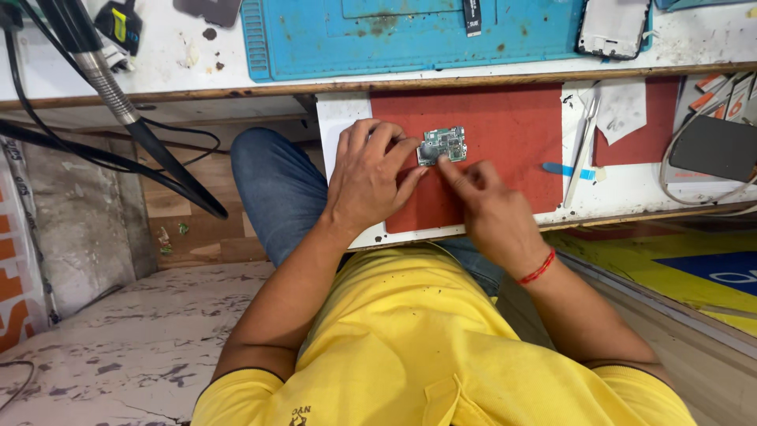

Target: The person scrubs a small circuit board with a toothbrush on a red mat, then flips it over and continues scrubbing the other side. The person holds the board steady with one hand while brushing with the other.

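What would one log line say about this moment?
left hand: holds circuit board | right hand: fingertip on board | board over red mat | tweezers: untouched

Free room and obstacles, placed relative to the circuit board (442,144). The red mat (512,134) lies bare to the right of the board and above it, giving open passage. Farther right, tweezers (584,146) and a blue strip (568,170) block the white edge. Left of the board the left hand (371,177) fills the approach; below it the right hand (485,205) does. Above, the bench (173,79) edge overhangs.
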